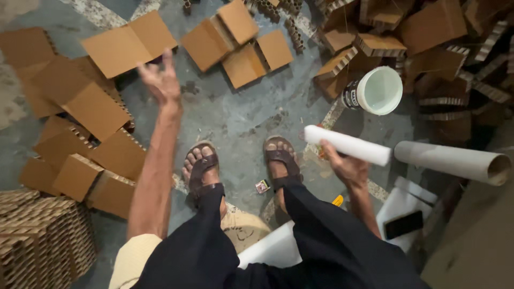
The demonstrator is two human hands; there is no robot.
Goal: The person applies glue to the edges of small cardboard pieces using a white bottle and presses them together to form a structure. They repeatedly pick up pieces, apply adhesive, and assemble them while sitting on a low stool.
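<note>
The right hand point(347, 167), at about four o'clock from the sandalled feet point(241, 166), has its fingers wrapped around a white roll point(348, 144) — a smooth, plain cylinder held nearly level, pointing toward three o'clock. Just past its end lies a longer cardboard tube point(452, 160). The left hand point(159, 80) reaches out toward eleven o'clock, fingers spread wide and holding nothing. Beyond, the grey concrete floor point(241, 112) is strewn with brown cardboard pieces point(128, 45) — and a white bucket point(377, 91) lies on its side at one o'clock.
</note>
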